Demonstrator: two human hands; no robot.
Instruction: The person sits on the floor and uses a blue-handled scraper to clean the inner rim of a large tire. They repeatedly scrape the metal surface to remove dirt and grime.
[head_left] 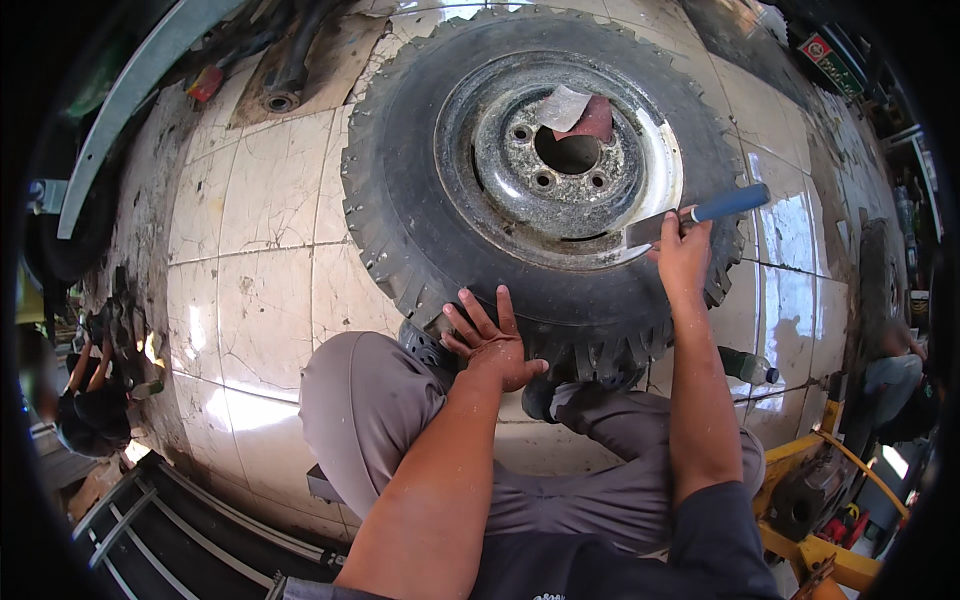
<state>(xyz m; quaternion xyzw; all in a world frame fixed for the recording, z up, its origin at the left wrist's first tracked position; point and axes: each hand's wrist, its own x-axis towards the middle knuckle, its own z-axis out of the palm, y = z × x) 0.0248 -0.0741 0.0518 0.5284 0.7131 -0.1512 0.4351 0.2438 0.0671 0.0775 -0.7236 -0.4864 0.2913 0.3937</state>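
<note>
Tiled floor (pixel 270 200), tyre (pixel 400 190) flat on it at far centre. Right hand (pixel 685 255) closed round a blue-handled scraper (pixel 732 203), blade (pixel 648 232) at the rim (pixel 664 165), near right. Left hand (pixel 495 355) spread at tyre's near edge, gripping nothing. Grey sheet (pixel 565 108), red sheet (pixel 594 120) on hub (pixel 520 192), far side.

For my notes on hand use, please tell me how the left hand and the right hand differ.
The left hand is open, fingers spread; the right hand is closed on a blue-handled scraper. The left hand is at the tyre's near edge; the right hand is farther forward, by the wheel rim. Both hands are bare.
</note>
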